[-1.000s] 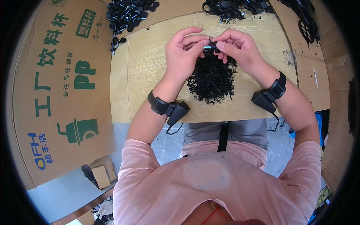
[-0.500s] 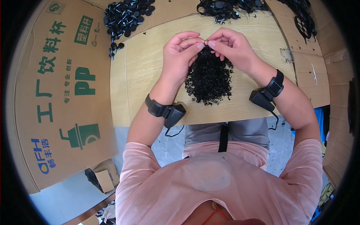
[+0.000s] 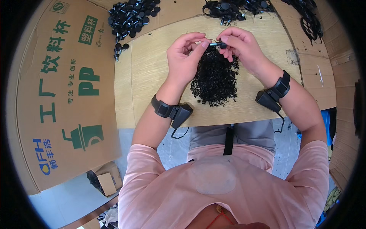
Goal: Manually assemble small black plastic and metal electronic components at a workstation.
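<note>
Left hand [image 3: 183, 57] and right hand [image 3: 244, 47], forearms angled inward, pinch a bolt [image 3: 214, 44] at the far end of the pile [image 3: 214, 78].

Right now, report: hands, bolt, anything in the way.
Left fingers pinch bolt. Right fingers at its black head. Pile of black curls nearby, not in the way.

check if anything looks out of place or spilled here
A white strip lies alone on the cardboard at right, unlike the heaped black bits; a few black-headed pins trail off the upper-left pile.
</note>
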The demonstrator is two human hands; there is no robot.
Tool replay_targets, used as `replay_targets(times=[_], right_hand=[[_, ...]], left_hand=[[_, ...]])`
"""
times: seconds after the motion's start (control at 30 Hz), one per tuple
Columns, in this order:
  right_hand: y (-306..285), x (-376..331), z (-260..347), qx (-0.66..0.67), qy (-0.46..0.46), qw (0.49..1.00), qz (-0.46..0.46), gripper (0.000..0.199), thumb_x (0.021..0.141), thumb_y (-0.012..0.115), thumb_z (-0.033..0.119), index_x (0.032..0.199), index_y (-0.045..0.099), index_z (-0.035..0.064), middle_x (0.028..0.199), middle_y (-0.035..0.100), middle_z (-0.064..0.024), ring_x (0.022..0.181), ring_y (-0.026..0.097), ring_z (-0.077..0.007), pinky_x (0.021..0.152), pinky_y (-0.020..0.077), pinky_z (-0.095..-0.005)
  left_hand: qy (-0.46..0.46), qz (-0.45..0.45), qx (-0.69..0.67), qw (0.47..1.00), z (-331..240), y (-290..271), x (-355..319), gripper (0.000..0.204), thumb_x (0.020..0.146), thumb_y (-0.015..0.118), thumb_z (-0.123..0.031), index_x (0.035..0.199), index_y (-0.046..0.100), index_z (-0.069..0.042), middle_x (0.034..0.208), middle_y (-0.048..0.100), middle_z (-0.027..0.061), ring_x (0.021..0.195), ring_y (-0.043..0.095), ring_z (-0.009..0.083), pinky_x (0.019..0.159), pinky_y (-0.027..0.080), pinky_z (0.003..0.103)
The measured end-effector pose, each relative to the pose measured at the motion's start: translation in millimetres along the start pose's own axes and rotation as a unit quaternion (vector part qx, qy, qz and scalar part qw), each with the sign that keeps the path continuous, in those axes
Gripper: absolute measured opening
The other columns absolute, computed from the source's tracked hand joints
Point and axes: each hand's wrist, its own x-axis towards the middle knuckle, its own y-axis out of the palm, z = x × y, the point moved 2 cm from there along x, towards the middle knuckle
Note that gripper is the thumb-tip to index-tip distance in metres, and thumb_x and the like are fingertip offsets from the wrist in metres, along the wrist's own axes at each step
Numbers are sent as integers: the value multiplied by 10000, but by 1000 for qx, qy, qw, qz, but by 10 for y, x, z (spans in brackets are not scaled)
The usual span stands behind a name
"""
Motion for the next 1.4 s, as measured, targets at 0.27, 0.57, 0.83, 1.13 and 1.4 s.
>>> replay_targets(times=[0.27,0.57,0.83,1.13,1.4], right_hand=[[-76,44,-18,126,72,989,-19,185,914,574,236,912,572,52,725,621,-66,593,582,-86,498,462,-187],[-80,29,2,100,62,993,-10,199,907,599,233,937,580,37,753,624,-69,625,596,-95,528,482,-200],[74,-21,13,23,-15,999,47,253,908,606,218,1027,586,-4,793,630,-80,680,611,-113,593,514,-237],[51,-31,35,53,-17,998,36,246,911,600,226,1012,595,1,802,628,-74,697,609,-106,599,510,-231],[56,-27,30,-17,-16,1000,7,196,894,619,183,993,600,15,794,610,-27,673,567,-65,558,471,-197]], left_hand=[[88,92,50,991,-59,63,-110,177,841,604,64,1011,597,14,918,679,116,712,596,72,542,433,165],[30,-5,-24,999,-18,32,-1,221,852,606,15,1070,566,15,914,643,103,699,558,110,613,461,236],[-31,37,-40,998,13,72,-29,360,809,658,38,1145,532,10,924,643,98,799,613,125,722,497,232],[-46,32,-33,998,-25,54,-31,362,780,680,70,1116,558,14,924,661,87,824,636,108,746,495,211],[-31,27,18,999,75,6,-27,275,809,622,78,1074,581,16,925,625,53,844,579,82,754,465,202]])
